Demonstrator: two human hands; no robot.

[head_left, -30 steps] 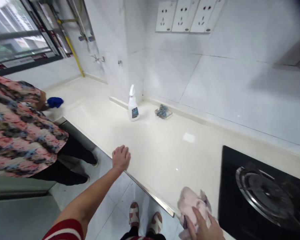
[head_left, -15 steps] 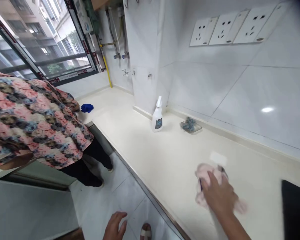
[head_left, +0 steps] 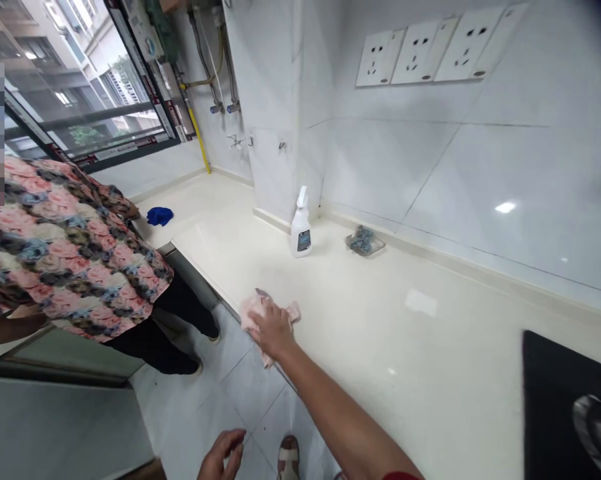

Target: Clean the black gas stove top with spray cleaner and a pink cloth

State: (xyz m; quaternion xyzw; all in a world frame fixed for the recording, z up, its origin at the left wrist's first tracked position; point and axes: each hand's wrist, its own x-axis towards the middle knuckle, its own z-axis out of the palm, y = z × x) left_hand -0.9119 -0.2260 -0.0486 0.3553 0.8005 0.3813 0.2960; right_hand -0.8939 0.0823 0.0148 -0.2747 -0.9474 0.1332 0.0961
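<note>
My right hand presses a crumpled pink cloth onto the cream countertop, close to its front edge. Part of the cloth hangs over that edge. Beyond the hand, a white spray bottle with a dark label stands upright near the wall corner. Low in the view, my left hand hovers over the floor with its fingers loosely bent and apart, holding nothing.
At the back wall lies a small clear tray with a grey-blue wad in it. A black cooktop is at the right. Another person in a floral shirt stands left, near a blue cloth. Wall sockets are above.
My right hand has swept the pink cloth leftward across the countertop to the front edge. The view has shifted slightly to the right. My left hand stays low.
</note>
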